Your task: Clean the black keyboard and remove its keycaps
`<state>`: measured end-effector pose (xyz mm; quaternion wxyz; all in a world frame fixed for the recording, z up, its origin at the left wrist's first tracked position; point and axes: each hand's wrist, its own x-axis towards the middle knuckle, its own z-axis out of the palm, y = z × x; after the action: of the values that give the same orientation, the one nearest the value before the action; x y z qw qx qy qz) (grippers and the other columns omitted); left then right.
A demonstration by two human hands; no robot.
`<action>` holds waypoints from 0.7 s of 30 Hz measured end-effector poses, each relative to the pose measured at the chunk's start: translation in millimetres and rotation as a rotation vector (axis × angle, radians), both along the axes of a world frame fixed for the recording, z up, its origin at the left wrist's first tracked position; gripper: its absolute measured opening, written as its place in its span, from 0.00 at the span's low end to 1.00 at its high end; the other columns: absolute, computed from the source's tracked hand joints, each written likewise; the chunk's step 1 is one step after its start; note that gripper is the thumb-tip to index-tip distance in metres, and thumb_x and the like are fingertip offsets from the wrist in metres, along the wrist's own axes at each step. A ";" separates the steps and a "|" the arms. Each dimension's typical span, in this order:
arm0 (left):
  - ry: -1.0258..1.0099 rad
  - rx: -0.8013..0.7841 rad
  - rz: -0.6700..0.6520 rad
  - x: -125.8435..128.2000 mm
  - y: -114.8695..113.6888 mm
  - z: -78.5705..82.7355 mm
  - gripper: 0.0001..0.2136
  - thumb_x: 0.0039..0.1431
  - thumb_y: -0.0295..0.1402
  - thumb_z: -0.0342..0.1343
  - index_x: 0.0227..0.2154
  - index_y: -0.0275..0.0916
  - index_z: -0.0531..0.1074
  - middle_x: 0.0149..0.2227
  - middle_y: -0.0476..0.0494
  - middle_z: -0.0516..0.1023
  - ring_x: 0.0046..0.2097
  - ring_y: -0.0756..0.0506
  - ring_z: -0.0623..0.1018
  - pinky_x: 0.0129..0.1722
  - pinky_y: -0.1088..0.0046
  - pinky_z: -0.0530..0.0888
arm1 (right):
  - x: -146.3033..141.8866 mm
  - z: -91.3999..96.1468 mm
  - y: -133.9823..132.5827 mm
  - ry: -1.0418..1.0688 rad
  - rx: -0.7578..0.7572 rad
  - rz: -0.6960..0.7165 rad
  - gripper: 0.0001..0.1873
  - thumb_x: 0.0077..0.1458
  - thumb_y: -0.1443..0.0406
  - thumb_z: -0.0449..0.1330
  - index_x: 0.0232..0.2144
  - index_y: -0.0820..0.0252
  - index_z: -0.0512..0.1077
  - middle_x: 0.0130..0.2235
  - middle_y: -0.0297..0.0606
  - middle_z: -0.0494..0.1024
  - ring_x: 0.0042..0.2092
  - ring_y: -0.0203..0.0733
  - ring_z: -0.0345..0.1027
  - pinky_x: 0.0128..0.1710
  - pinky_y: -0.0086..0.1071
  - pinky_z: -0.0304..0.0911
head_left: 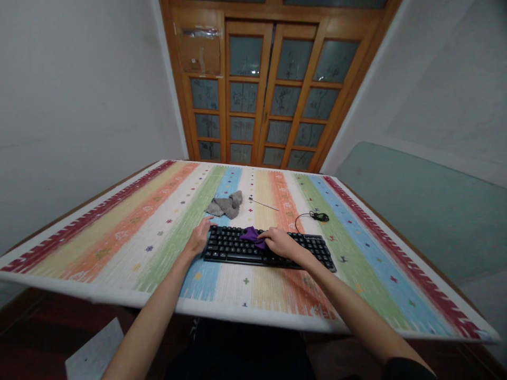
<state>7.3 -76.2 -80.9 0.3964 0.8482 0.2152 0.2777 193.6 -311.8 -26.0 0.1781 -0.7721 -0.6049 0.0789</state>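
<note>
A black keyboard (245,257) lies flat near the front of the table. At its left end, my left hand (199,237) grips the edge, its fingers by the upper corner. My right hand (282,243) is closed on a crumpled purple cloth (250,235) and presses it onto the middle keys. Part of the cloth is hidden under the fingers. Behind the keyboard, a grey cloth (226,205) sits bunched up, apart from both hands. A thin stick with a dark tip (264,203) rests to the right of the grey cloth.
The keyboard's black cable (319,216) is coiled behind its right end. A striped, colourful tablecloth (158,232) covers the table. Wooden doors with glass panes (273,95) stand beyond the far edge, with white walls on both sides. Below the front left edge is a white sheet (95,351).
</note>
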 end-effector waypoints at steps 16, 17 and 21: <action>-0.005 0.037 -0.002 0.2 1.3 -1.3 0.26 0.66 0.47 0.31 0.49 0.37 0.69 0.47 0.38 0.78 0.52 0.40 0.74 0.57 0.59 0.66 | 16.1 -22.0 -24.1 -0.051 0.131 0.114 0.24 0.52 0.79 0.52 0.47 0.59 0.78 0.35 0.43 0.73 0.37 0.40 0.67 0.41 0.32 0.65; -0.002 0.031 0.001 0.2 1.0 -1.3 0.27 0.66 0.47 0.31 0.51 0.36 0.68 0.46 0.38 0.79 0.51 0.40 0.75 0.57 0.58 0.66 | 18.3 -22.8 -27.9 -0.059 0.119 0.108 0.23 0.53 0.78 0.52 0.46 0.59 0.78 0.35 0.42 0.73 0.38 0.40 0.67 0.41 0.32 0.64; 0.012 0.025 0.013 -0.2 -0.4 -0.3 0.27 0.66 0.48 0.30 0.53 0.36 0.65 0.43 0.39 0.80 0.50 0.40 0.76 0.56 0.58 0.67 | 22.2 -17.5 -36.6 -0.059 0.071 0.063 0.23 0.53 0.78 0.52 0.45 0.59 0.79 0.35 0.43 0.75 0.39 0.42 0.67 0.43 0.33 0.63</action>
<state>7.1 -76.6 -81.2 0.3826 0.8534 0.2195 0.2777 215.8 -348.4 -43.5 0.1847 -0.7480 -0.6362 0.0402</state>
